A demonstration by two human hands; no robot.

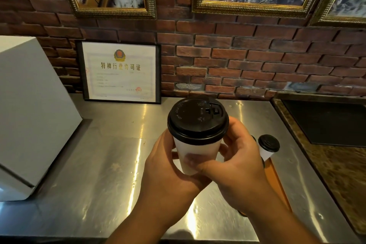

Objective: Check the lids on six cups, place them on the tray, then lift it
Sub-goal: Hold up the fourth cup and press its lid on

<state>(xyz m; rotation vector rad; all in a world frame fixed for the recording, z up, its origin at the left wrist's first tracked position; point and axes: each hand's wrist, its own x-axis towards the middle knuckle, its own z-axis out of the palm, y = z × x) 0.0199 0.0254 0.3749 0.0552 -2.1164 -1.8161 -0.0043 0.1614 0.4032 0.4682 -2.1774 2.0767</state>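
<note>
I hold a white paper cup [198, 153] with a black lid [197, 120] up in front of me, above the steel counter. My left hand [170, 168] wraps its lower wall from the left. My right hand [237, 162] grips it from the right, thumb across the front. Behind my right hand stands another white cup with a black lid [268, 145] on an orange tray [277, 182], which my right arm mostly hides. Other cups are hidden.
The steel counter [111, 160] runs to a brick wall. A white box-shaped appliance [29, 117] fills the left. A framed certificate [120, 71] leans on the wall. A dark mat [326, 123] lies on a brown stone surface at the right.
</note>
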